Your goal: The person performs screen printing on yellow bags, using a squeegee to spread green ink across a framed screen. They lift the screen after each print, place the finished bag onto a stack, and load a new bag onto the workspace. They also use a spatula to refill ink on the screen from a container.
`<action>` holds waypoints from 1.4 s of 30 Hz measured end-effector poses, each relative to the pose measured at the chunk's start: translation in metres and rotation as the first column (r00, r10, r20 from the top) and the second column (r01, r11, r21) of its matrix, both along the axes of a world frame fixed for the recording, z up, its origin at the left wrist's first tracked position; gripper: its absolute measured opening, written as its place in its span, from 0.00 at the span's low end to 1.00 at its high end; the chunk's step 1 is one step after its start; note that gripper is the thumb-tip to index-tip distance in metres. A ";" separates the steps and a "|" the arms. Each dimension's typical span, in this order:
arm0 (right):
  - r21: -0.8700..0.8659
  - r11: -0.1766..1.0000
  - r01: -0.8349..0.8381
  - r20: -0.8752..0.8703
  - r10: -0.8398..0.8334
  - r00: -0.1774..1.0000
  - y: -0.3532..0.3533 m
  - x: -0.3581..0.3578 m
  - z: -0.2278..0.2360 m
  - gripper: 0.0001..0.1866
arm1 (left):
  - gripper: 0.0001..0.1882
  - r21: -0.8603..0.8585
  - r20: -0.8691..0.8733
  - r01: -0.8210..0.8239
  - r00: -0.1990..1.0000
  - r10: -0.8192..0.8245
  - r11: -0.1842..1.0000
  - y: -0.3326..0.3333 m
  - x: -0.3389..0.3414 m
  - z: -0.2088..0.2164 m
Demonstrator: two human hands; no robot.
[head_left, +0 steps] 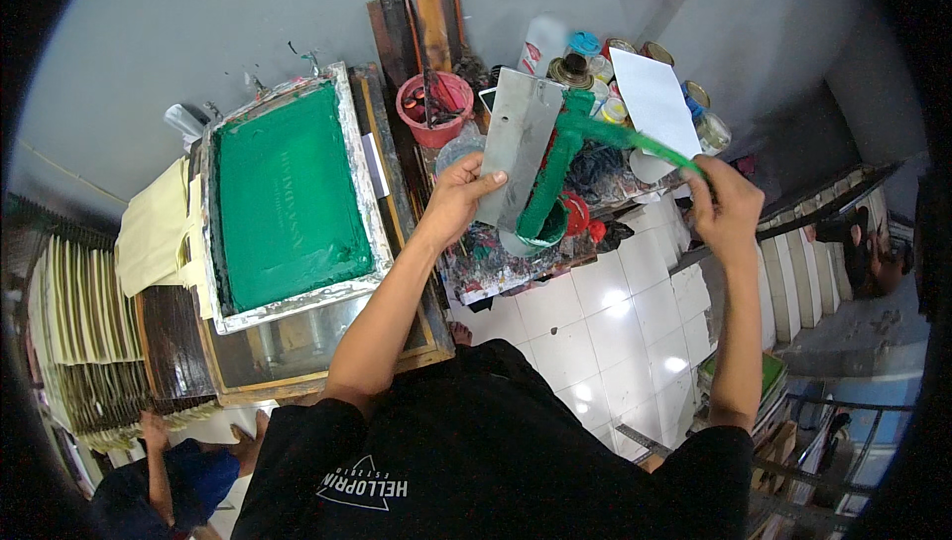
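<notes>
My left hand (460, 199) grips a pale grey squeegee (520, 128) by its near left side, holding it up and tilted. Thick green ink (551, 168) coats the squeegee's right edge. In my right hand (729, 205), closed around one end, is a thin ink-covered green scraper strip (645, 139); its far end meets the squeegee's inky top right corner. Below the squeegee stands a tub (526, 245) with green ink inside, partly hidden. To the left, a screen-printing frame (357, 158) lies tilted on the table, its mesh covered with green ink.
A pink bucket (458, 123) with tools stands behind my left hand. Ink cans (697, 99) and a white sheet (654, 99) crowd the back right. Yellowish fabric (154, 233) lies left of the frame. Another person's arm (157, 471) shows at lower left, near hanging pale bags (84, 307).
</notes>
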State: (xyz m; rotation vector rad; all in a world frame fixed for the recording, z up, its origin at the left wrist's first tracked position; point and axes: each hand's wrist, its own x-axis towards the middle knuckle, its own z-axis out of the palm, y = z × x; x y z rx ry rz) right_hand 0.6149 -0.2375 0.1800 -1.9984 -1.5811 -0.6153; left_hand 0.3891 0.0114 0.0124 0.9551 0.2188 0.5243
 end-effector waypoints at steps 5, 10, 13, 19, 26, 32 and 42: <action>-0.036 0.997 -0.066 0.227 0.072 0.971 0.000 0.000 -0.022 0.09 | 0.15 0.002 -0.002 -0.031 1.000 0.031 1.000 -0.002 0.006 0.009; -0.055 0.991 -0.118 0.236 0.128 0.963 -0.001 0.001 -0.039 0.10 | 0.14 0.048 0.022 -0.043 0.999 0.042 0.998 0.002 0.015 0.001; -0.078 0.991 -0.111 0.201 0.125 0.972 -0.004 0.003 -0.050 0.10 | 0.14 0.035 0.038 -0.056 0.998 0.055 0.998 0.001 0.019 -0.005; -0.118 0.987 -0.111 0.137 0.127 0.982 -0.010 0.013 -0.068 0.10 | 0.15 0.009 0.029 -0.064 0.998 0.064 0.998 0.000 0.029 -0.010; -0.095 0.987 -0.131 0.130 0.143 0.981 -0.014 0.025 -0.088 0.12 | 0.15 -0.033 0.003 -0.053 0.999 0.053 0.998 0.001 0.035 -0.016; -0.133 0.984 -0.118 0.103 0.133 0.986 -0.017 0.031 -0.099 0.12 | 0.14 -0.044 0.000 -0.036 0.999 0.036 0.998 0.004 0.041 -0.020; -0.175 0.975 -0.135 0.053 0.146 0.988 -0.020 0.036 -0.117 0.12 | 0.14 -0.079 0.011 -0.050 0.999 0.051 0.996 0.002 0.044 -0.026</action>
